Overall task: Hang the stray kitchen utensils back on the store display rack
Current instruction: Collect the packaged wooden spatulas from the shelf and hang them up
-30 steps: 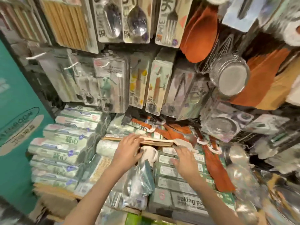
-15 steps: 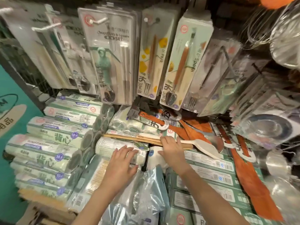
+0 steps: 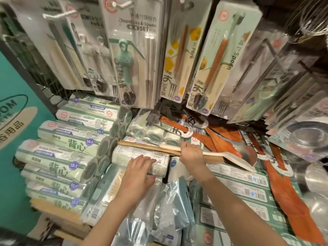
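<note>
Stacked rolls of green-and-white plastic bags (image 3: 58,155) fill the left of the shelf, beneath blister-packed cutlery sets hanging on white pegs (image 3: 134,50). The left hand (image 3: 136,176) lies palm down with fingers spread flat on a white roll with a printed label (image 3: 140,157) — open, gripping nothing, its forearm rising from the lower edge of the view. Just to the right, the right hand (image 3: 192,154) reaches forward with the wrist bent, fingers curled over the handle of a pale wooden spatula (image 3: 229,157) and the bundle of light bamboo chopsticks (image 3: 142,146) lying under it; both rest across the rolls and boxes. The spatula's blade points right, touching a steel ladle bowl (image 3: 247,153). Red-brown wooden spatulas with card tags (image 3: 291,201) lie loose on green-and-white flat boxes (image 3: 248,185) — well below the pegs.
</note>
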